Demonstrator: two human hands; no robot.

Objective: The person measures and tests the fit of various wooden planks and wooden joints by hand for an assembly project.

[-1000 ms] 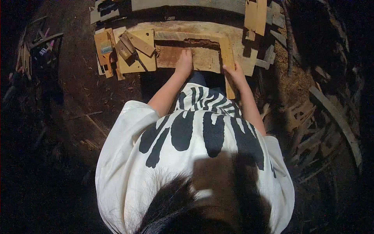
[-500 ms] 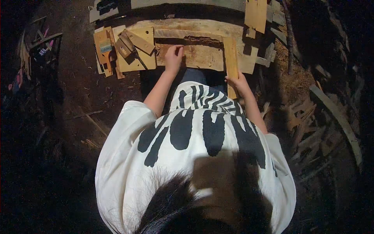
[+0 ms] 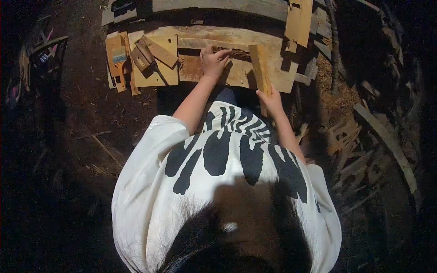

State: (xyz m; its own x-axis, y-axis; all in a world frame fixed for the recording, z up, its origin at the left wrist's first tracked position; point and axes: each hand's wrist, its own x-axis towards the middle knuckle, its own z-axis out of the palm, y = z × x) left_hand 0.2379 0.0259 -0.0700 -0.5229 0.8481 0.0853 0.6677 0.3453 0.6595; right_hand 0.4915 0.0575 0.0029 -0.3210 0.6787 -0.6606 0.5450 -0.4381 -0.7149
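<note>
Fingers (image 3: 223, 53) bent, left hand (image 3: 214, 63) over workbench (image 3: 276, 61); right hand (image 3: 272, 101) grips wooden strip (image 3: 260, 68).

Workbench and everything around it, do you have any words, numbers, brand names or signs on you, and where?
No text can be read anywhere.
White shirt: black drip shapes, no letters.
Brush: too small to tell if it has a label.
Yellowish board: no readable writing.
</note>
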